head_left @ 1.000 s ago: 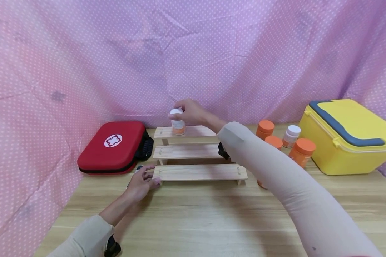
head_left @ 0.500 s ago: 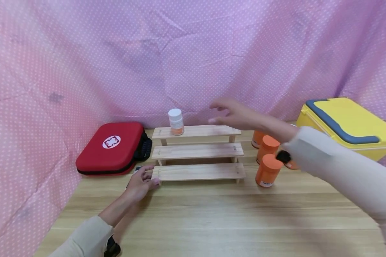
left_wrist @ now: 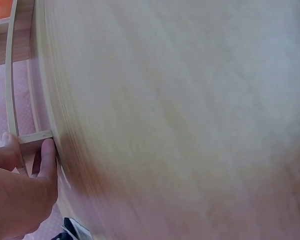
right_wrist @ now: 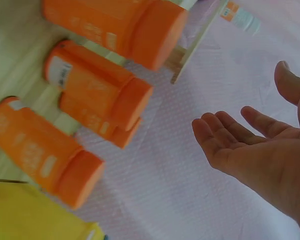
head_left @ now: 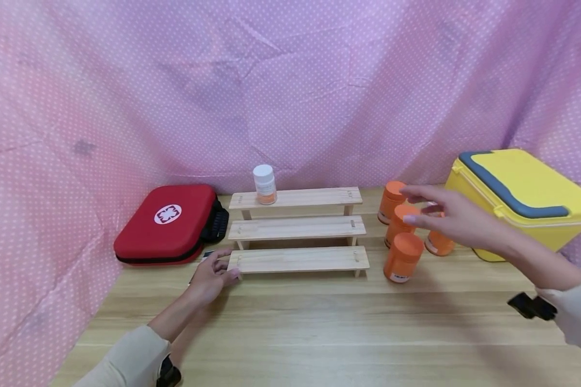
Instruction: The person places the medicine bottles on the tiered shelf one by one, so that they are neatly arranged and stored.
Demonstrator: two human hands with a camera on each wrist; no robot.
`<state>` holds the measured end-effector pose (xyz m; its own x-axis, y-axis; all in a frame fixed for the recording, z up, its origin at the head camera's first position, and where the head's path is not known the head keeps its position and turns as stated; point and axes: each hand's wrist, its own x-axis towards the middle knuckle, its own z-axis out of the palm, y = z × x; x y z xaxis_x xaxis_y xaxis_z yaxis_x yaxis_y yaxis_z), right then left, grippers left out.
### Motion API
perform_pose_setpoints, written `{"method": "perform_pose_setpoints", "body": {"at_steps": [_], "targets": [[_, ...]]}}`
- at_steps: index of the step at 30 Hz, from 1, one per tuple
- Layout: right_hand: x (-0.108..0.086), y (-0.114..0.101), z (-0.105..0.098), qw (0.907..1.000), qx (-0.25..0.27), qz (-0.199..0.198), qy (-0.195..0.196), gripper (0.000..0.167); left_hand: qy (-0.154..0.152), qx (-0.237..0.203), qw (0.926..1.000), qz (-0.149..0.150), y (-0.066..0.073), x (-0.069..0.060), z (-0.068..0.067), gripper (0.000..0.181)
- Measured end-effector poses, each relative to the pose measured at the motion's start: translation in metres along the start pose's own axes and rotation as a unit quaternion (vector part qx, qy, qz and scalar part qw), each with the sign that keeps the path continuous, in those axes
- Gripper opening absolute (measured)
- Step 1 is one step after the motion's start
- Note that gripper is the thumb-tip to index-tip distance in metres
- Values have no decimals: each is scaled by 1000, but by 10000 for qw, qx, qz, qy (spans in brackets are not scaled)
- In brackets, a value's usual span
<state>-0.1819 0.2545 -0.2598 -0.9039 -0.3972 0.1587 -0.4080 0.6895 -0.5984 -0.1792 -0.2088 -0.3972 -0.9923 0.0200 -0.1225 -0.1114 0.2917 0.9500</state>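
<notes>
Wooden rack (head_left: 297, 259) | left grip (head_left: 210, 279) pinching it | right grip (head_left: 457, 216) spread near orange bottles (head_left: 404, 258)

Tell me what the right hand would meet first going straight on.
Likely the rearmost orange bottle, just ahead of the right hand in the head view; depth is unclear, so the hand might pass above.

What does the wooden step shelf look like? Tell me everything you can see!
The step shelf looks like pale wood. Three long, flat boards rise like stairs toward the back, on short legs, with small marks near the ends. It stands upright on the table. A white-capped bottle stands on the top board, left of the middle. The left hand holds the lowest board's left end.
</notes>
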Motion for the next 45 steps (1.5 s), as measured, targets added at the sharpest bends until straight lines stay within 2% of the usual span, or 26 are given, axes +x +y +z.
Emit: {"method": "perform_pose_setpoints", "body": {"at_steps": [6,9,13,17,25,37,45], "targets": [[-25,23,5,9997,-112,77,192,57,-46,-108,9999,-106,2,-2,0,56],[-32,32,10,9997,30,102,230,58,-54,-126,9998,-107,2,-2,0,56],[-38,40,18,9991,308,278,98,61,-56,-195,9998,-83,0,-1,1,56],[-39,45,26,9986,335,397,-50,62,-65,-234,9997,-53,-1,-1,1,56],[-37,51,44,9973,582,336,-304,60,-22,-232,9997,-51,-1,-1,2,55],[-37,56,55,9980,472,422,-86,54,-16,-177,9998,-86,-1,0,1,56],[-36,58,56,9982,552,227,-7,52,0,-155,9998,-132,0,-1,1,57]]}}
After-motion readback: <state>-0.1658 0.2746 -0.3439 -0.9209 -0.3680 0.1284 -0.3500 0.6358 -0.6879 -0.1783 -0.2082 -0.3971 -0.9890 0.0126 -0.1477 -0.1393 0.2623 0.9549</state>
